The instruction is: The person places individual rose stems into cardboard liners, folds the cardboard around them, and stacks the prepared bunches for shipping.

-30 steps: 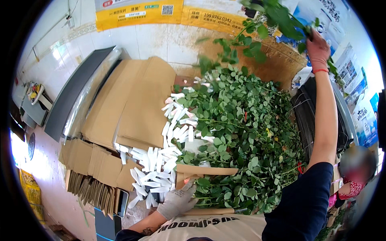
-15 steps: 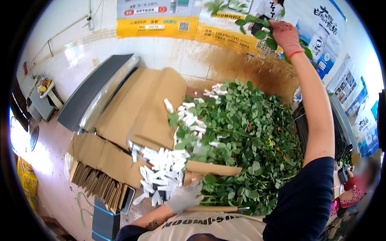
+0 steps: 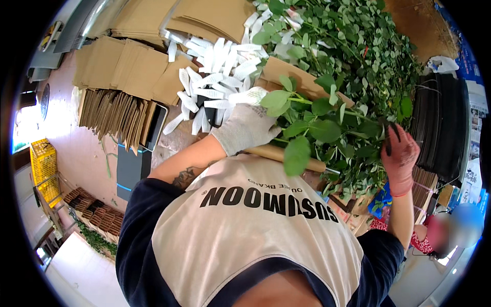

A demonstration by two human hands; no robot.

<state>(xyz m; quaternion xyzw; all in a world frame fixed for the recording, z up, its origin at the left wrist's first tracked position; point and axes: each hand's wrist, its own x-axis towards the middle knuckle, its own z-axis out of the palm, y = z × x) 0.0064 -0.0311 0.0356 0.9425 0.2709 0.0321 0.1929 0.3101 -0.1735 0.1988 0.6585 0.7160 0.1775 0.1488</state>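
Observation:
My right hand (image 3: 400, 158), in a reddish glove with dark fingertips, is closed on the end of a long leafy stem (image 3: 327, 108) at the right. The stem stretches leftward across my front, its large green leaves (image 3: 326, 131) toward my left hand. My left hand (image 3: 248, 129), in a pale grey glove, has its fingers curled beside a white net sleeve (image 3: 249, 96), which it seems to grip. More white sleeves (image 3: 209, 80) lie heaped just beyond that hand. A dense pile of leafy stems (image 3: 353, 46) covers the far right of the work surface.
Stacked cardboard (image 3: 120, 59) and a row of folded cartons (image 3: 113, 115) stand to the left. A cardboard strip (image 3: 302, 80) borders the leaf pile. Black stacked sheets (image 3: 439, 120) rise at the right. A yellow crate (image 3: 43, 165) sits at far left; another person (image 3: 422, 238) is at lower right.
My right hand has swung down from high at the back to the right side, bringing the stem across my front. My left hand has moved up against the sleeves. The view has tilted downward.

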